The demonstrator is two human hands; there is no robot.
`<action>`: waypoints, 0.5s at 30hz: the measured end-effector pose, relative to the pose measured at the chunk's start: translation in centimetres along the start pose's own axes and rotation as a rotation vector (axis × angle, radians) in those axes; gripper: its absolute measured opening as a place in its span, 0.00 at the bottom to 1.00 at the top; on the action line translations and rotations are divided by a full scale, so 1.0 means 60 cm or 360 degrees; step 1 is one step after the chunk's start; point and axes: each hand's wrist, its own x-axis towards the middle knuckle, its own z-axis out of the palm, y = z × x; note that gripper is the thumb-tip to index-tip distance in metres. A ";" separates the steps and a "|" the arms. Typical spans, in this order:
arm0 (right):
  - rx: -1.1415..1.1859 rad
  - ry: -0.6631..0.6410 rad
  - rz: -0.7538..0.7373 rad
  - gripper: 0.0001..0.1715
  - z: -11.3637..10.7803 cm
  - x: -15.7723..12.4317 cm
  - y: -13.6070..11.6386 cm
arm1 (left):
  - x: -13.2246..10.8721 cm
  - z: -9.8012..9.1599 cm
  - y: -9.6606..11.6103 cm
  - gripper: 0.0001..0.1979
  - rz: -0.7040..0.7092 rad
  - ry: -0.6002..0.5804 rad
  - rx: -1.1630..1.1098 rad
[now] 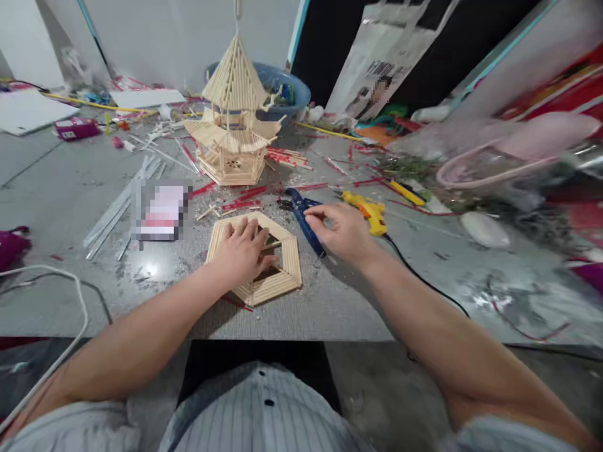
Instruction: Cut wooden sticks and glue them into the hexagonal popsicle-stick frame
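My left hand (240, 254) lies flat with its fingers spread on a six-sided frame (276, 292) made of pale wooden sticks, covering part of its opening. To the right, my right hand (346, 232) is closed in a pinch, thumb against forefinger, over blue-handled cutters (306, 229). Whether the fingertips grip a handle or some small piece is hard to see. The cutters' dark jaws point left, towards the far edge of the frame. Just beyond my right hand rests a yellow hot glue gun (370, 212) with a black cord.
A pagoda-like stick model (233, 135) stands behind the frame, before a blue basin (299, 94). Left are a pixelated box-like object (162, 210) and clear strips (120, 204). Red scraps and loose sticks litter the table. A yellow utility knife (407, 193) lies right.
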 end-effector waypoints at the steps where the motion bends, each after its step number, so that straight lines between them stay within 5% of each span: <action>1: -0.0030 -0.0049 0.0034 0.16 -0.002 0.017 0.009 | -0.001 -0.001 0.002 0.30 0.0010 0.0014 0.0005; 6: -0.0318 -0.0269 0.0257 0.15 0.011 0.114 0.056 | -0.001 -0.003 0.004 0.28 0.0033 0.0066 0.0037; 15: -0.0572 -0.0569 0.0447 0.20 0.088 0.260 0.125 | 0.005 -0.002 -0.012 0.27 0.0015 0.0117 0.0121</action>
